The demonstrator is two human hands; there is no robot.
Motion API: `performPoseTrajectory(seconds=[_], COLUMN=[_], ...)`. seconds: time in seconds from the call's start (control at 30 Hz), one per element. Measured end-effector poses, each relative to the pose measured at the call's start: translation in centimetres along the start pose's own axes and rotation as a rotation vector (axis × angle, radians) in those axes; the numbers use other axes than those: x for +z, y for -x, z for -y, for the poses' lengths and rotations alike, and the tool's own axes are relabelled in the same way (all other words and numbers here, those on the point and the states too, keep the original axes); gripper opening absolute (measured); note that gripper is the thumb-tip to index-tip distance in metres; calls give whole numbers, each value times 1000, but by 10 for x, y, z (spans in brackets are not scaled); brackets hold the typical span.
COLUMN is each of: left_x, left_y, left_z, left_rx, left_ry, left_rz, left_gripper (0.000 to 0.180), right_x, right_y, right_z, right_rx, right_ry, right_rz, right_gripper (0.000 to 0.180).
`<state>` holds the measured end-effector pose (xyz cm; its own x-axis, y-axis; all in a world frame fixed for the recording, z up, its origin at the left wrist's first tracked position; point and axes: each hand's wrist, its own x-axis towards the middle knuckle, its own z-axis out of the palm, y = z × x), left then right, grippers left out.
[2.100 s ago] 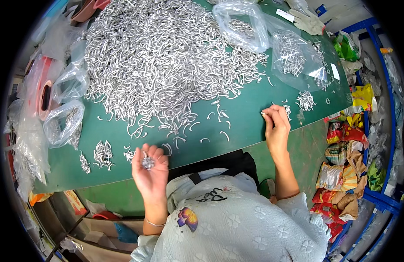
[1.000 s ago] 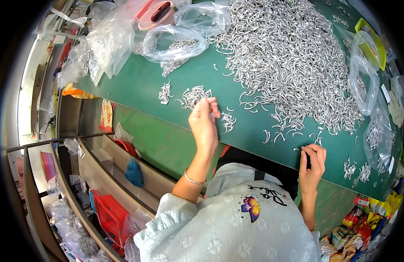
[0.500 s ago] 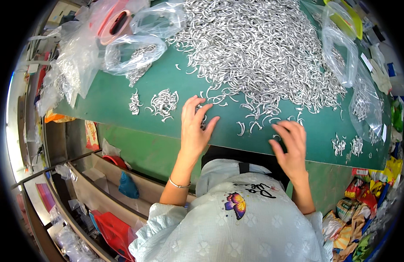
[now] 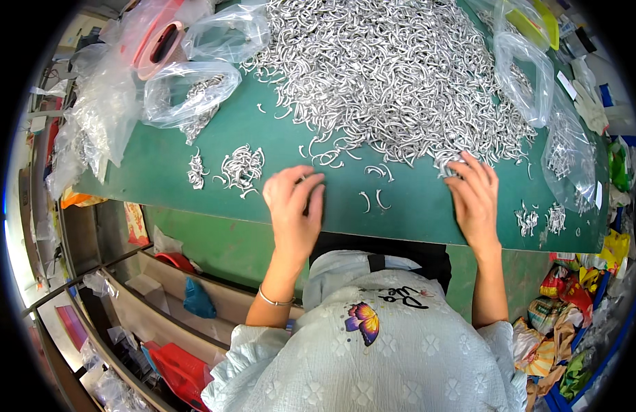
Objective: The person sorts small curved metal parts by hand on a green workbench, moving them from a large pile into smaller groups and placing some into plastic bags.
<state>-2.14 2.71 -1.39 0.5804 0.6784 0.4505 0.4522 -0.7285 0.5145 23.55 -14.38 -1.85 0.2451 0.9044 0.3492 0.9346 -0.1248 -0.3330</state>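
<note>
A big heap of small curved silver metal pieces (image 4: 393,75) covers the far middle of the green table (image 4: 393,223). My left hand (image 4: 294,209) is over the table near its front edge, fingers curled in toward the thumb; what they hold, if anything, is hidden. My right hand (image 4: 474,196) reaches to the heap's near right edge, its bent fingers apart and touching curved pieces (image 4: 447,163) there. Between my hands lie a few loose curved pieces (image 4: 374,200). Left of my left hand sit a small pile of pieces (image 4: 242,167) and a smaller cluster (image 4: 196,169).
Clear plastic bags (image 4: 191,93) with metal pieces stand at the left, near a pink container (image 4: 160,51). More bags (image 4: 567,161) lie along the right. Two little clusters (image 4: 527,220) rest at the near right. Shelving with a red bin (image 4: 177,371) is at lower left.
My right hand has moved forward to the heap's edge, and loose pieces near it are now against the heap. My left hand's fingers have curled in, and it has shifted slightly left.
</note>
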Motion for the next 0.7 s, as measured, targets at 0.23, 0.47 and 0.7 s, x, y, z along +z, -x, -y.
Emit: performPoseTrajectory(seconds=[0.23,0.47,0.7], left_x=[14,21,35], left_y=[9,14,18], left_z=[-38,-38,-48], left_rx=[-33,-51,-8], left_ry=[172,235,350], left_rz=[318,279,236], left_gripper=[31,21,23], right_x=[8,18,25], right_y=[-20,-25,-21], right_z=[53,71,69], right_rx=[71,17,140], right_ry=[-224,-196,-238], right_rz=[-87,129,18], right_gripper=[23,26,20])
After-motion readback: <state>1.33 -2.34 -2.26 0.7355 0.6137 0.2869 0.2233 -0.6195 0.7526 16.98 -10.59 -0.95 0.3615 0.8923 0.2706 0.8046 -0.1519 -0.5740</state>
